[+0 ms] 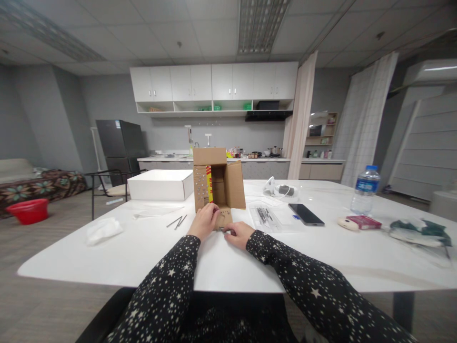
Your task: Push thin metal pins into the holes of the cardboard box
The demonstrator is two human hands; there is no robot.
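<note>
Cardboard box (pixel 218 183) lies on its side near the middle of the white table (pixel 143 247), open end toward the person, flaps spread. Left hand (pixel 205 220) rests on the box's near left edge, fingers curled over the lower flap, grasping it. Right hand (pixel 240 234) sits just right of and nearer than that flap, pinching a small metallic item (pixel 225 230); what it is cannot be told. A phone (pixel 306 214) lies to the right, a white box (pixel 160 184) far left.

Grey-walled kitchen, white cabinets (pixel 214 82)
</note>
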